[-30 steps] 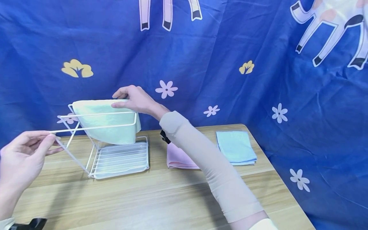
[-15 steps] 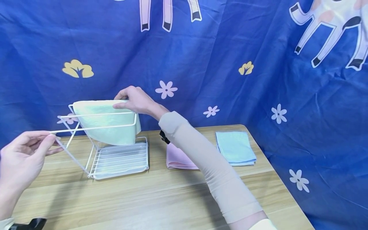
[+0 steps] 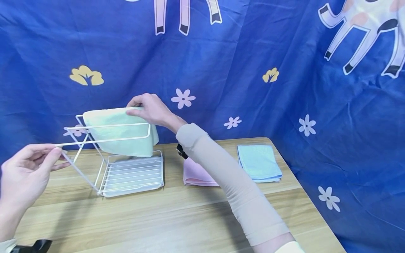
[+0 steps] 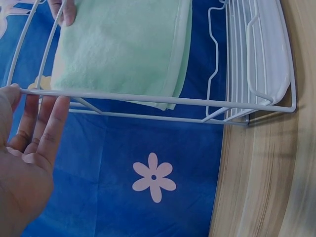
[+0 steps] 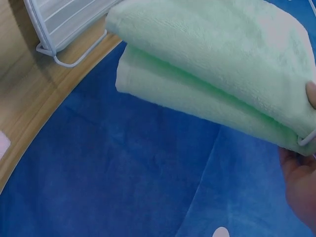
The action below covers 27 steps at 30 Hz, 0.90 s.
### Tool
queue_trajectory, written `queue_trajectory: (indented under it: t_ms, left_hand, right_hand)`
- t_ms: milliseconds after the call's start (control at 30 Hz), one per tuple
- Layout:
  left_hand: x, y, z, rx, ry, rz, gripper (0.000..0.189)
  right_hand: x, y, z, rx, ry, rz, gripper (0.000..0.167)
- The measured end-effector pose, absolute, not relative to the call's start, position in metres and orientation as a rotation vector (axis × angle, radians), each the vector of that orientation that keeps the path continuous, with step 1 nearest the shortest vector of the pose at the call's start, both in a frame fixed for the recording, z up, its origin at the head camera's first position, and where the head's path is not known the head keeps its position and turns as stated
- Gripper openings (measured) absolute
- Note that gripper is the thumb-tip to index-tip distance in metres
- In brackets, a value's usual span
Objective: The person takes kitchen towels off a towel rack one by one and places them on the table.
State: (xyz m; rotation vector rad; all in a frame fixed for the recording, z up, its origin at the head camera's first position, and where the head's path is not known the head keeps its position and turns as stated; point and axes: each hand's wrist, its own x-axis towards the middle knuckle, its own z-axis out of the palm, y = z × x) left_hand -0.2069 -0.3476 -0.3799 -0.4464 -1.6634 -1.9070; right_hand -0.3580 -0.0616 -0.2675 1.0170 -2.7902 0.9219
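A white wire rack [image 3: 95,141] stands at the left of the table, over a shallow white tray [image 3: 133,175]. My left hand [image 3: 26,172] pinches the rack's near upper corner between thumb and fingers; the left wrist view shows that hand's fingers [image 4: 53,131] against the bar. Draped over the rack's far top bar hangs a pale green towel [image 3: 114,117]. Its top right corner is held by my right hand [image 3: 152,109], thumb in front and fingers behind. From the right wrist view, the towel [image 5: 207,54] falls in two layers, one on each side of the bar.
A folded pink cloth [image 3: 197,174] lies right of the rack, partly behind my right sleeve [image 3: 227,182]. Farther right, a folded light blue cloth [image 3: 259,162] rests near the table's right edge. A blue patterned curtain [image 3: 215,70] rises behind the wooden table [image 3: 158,218].
The green towel has shifted slightly right, and its front lower edge has risen. My right hand has moved a little to the right with it. The left hand keeps its place on the rack.
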Motion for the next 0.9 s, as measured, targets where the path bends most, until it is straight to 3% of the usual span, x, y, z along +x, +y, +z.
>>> queue_trajectory:
  t_ms: [900]
  left_hand:
    - [-0.192,-0.344,-0.374,-0.425,-1.656,-1.933,0.019]
  right_hand:
    - [-0.343,-0.031,-0.244,0.988,-2.522,1.281,0.020]
